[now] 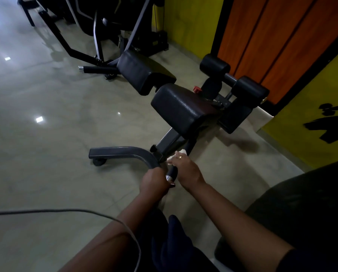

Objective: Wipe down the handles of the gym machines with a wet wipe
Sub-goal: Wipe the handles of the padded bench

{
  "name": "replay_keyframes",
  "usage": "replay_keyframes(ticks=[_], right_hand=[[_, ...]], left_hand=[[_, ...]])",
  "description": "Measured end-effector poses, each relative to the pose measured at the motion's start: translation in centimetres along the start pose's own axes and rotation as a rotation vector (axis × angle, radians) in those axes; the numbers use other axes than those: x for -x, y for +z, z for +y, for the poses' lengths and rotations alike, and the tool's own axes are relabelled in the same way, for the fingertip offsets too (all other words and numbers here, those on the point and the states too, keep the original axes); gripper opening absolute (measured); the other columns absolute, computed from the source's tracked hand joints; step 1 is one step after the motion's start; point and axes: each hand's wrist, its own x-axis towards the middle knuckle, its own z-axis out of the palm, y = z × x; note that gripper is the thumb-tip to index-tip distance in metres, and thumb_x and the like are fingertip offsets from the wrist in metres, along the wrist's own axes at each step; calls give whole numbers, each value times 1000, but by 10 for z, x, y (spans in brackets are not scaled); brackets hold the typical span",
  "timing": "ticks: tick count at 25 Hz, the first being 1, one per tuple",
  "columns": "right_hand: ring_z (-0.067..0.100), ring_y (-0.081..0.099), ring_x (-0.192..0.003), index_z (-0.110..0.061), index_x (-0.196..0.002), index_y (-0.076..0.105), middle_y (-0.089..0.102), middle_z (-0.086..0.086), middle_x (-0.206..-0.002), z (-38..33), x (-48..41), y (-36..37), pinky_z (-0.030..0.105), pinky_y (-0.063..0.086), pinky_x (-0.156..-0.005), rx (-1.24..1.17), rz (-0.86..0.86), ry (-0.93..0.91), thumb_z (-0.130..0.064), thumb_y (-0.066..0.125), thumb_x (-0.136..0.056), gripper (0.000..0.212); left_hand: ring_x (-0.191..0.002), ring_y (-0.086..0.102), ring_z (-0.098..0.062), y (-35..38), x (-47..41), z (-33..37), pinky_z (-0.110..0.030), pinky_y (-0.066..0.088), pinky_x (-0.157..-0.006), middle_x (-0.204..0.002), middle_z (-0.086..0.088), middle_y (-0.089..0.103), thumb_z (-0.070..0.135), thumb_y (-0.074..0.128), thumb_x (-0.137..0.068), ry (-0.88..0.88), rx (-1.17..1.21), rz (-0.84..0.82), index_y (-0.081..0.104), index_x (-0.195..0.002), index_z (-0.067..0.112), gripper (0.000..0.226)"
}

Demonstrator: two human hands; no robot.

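At the bottom edge of the frame two bare forearms reach forward, with dark blue clothing [174, 242] between them and a thin grey cable [66, 211] looping across the lower left.

Just below centre, the left hand [154, 181] has its grip clamped round the near end of a black handle [189, 147] on a back-extension bench [170, 139], beside a silvery band on the handle. The right hand [185, 167] sits just beyond it on the same handle. Its grip is closed on a white wet wipe [181, 153], which it holds wrapped against the handle, and a ring shows on one finger. The wipe bunches out past the knuckles, and the handle's dark foam runs on above it toward the bench frame.

To the left of the hands a grey base bar [121, 151] curves away over the glossy grey floor [46, 134], with a small black wheel [99, 161] under its end.

Farther up, at centre, sits a black textured pad [182, 108], with a second pad [142, 71] beyond it to the upper left. Right of them is a red knob [196, 88], and above that two black foam rollers [250, 88] on one crossbar.

A chrome-tipped black bar [93, 69] lies low at the left of the farther pad. Dark machine frames [105, 26] fill the top of the picture. On the right are orange panels [272, 46] and a yellow wall [301, 144] bearing a black silhouette [327, 124].
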Motion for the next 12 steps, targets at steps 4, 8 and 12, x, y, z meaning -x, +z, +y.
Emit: replay_keyframes(ticks=[4,8,12], right_hand=[[14,49,-128,-13,-132,56,58,7,-134,-5,52,13,21,38,-107,-142,163,-249,5,39,-87,51],[20,57,-121,-13,-135,54,62,8,-129,11,39,6,28,45,-102,-54,173,-241,-3,34,-89,52],[35,60,-115,-3,-112,69,68,15,-115,12,9,12,36,49,-94,68,341,-66,-3,30,-81,50]], left_hand=[[-86,69,-25,-4,-1,2,-28,46,-63,-80,-7,67,31,72,-83,38,22,-8,66,-90,10,23],[-84,69,-25,-5,-6,1,-28,46,-63,-79,-10,68,36,74,-81,30,-19,-41,60,-73,9,31],[-75,67,-22,-3,-12,-3,-30,49,-63,-69,-4,62,42,78,-76,-12,4,-68,53,-63,13,40]])
